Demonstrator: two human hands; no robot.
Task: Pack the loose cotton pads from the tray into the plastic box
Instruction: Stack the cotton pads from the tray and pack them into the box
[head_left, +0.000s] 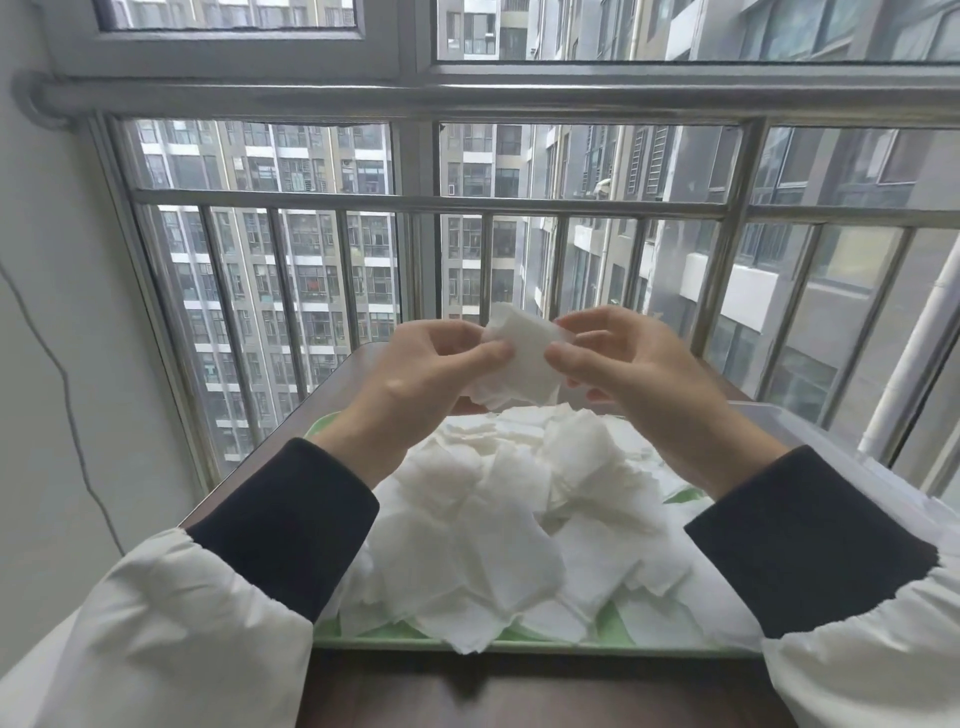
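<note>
A heap of loose white cotton pads (498, 525) covers a light green tray (519, 647) on the table. Above the far end of the tray I hold a small stack of cotton pads (522, 358) between both hands. My left hand (415, 374) pinches its left edge with thumb and fingers. My right hand (628, 364) pinches its right edge. The clear plastic box (810, 431) stands to the right of the tray, mostly hidden behind my right arm.
The tray sits on a dark brown table (519, 691) pushed against a metal window railing (415, 200). A white wall (62, 364) with a thin cable is to the left. A white pipe (914, 358) runs at the far right.
</note>
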